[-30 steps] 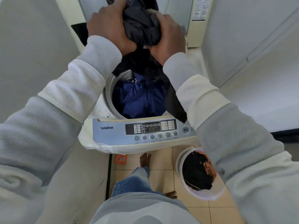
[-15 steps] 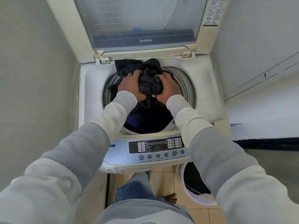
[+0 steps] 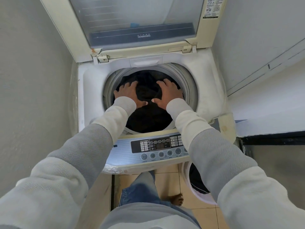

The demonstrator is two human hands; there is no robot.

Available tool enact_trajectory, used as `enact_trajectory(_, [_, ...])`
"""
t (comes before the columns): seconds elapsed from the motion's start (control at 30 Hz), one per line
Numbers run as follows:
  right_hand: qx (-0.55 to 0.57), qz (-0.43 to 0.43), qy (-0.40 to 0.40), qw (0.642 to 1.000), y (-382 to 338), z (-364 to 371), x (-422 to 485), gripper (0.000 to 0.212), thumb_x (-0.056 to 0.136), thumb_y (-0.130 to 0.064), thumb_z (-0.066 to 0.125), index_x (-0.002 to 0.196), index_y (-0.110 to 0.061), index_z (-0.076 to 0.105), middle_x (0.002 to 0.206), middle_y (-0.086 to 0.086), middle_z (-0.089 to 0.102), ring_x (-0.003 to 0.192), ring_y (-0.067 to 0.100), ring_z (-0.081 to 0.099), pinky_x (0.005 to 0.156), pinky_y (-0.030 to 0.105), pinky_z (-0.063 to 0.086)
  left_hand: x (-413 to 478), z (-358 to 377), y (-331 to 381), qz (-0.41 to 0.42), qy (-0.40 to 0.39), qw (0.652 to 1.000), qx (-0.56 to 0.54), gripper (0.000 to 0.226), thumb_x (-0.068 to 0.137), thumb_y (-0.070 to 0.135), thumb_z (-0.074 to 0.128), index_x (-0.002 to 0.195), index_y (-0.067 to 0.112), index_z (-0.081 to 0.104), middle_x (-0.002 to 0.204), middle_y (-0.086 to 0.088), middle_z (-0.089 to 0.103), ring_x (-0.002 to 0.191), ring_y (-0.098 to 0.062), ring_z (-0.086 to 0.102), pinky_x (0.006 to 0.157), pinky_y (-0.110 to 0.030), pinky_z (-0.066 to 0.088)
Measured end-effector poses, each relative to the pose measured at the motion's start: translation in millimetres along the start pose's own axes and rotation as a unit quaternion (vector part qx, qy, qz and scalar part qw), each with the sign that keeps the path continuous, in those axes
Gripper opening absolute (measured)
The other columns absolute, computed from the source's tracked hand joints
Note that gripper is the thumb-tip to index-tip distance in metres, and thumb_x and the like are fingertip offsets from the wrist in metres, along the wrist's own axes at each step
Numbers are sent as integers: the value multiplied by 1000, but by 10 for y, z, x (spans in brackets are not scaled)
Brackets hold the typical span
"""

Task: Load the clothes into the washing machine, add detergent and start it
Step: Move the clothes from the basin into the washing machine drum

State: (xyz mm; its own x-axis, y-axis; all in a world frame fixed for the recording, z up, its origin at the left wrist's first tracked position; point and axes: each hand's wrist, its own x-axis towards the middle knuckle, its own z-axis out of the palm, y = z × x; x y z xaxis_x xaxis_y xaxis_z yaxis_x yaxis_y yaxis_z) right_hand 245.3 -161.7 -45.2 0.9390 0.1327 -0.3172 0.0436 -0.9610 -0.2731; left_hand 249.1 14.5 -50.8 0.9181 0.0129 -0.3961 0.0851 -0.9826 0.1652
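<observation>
A white top-loading washing machine [image 3: 92,83] stands in front of me with its lid [image 3: 135,22] raised upright at the back. Dark clothes [image 3: 146,116] fill its round drum. My left hand [image 3: 130,95] and my right hand [image 3: 166,95] lie side by side inside the drum, fingers spread flat, pressing down on the dark clothes. The control panel [image 3: 158,146] with its row of round buttons runs along the machine's near edge, partly covered by my right sleeve.
A white laundry bucket [image 3: 198,194] with dark clothing inside stands on the tiled floor at the lower right, half hidden by my right arm. A grey wall closes in on the left. A white ledge [image 3: 267,113] borders the machine on the right. My bare foot [image 3: 176,199] is below.
Both hands carried the bundled dark garment down from above the machine into the drum. They released their grip and now press flat on it.
</observation>
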Motion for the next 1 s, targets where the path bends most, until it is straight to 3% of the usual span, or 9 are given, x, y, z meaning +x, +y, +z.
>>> enact_trajectory(0.23, [-81, 49, 104, 990, 265, -301, -652, 95, 76, -84, 37, 151, -34, 6, 161, 6, 0, 146, 36, 7, 111, 64, 14, -388, -137, 437, 114, 122, 983, 80, 88, 83, 75, 42, 153, 32, 10, 162, -5, 9, 148, -30, 9, 116, -57, 14])
enact_trajectory(0.37, [-79, 89, 138, 983, 572, -463, -1159, 107, 66, -94, 29, 150, -38, -8, 160, 3, -15, 147, 36, -6, 110, 66, 6, -704, -164, 835, 158, 161, 968, 112, 95, 77, 87, 24, 153, 35, 0, 163, -3, -3, 149, -31, -1, 114, -60, 8])
enact_trajectory(0.6, [-58, 171, 189, 965, 1337, -628, -2213, 113, 55, -99, 14, 147, -42, -18, 160, 3, -18, 146, 37, -12, 110, 68, 3, -1369, -32, 1742, 256, 186, 939, 138, 109, 60, 93, 3, 150, 36, -16, 162, -4, -14, 148, -32, -10, 112, -66, 2])
enact_trajectory(1.0, [-3, 310, 165, 936, 2614, -36, -3911, 116, 51, -100, 18, 145, -45, -20, 159, 4, -20, 145, 40, -13, 109, 71, 4, -2316, 948, 3074, 423, 164, 867, 207, 108, 66, 94, 14, 151, 34, -16, 161, -6, -16, 147, -35, -14, 114, -63, -5])
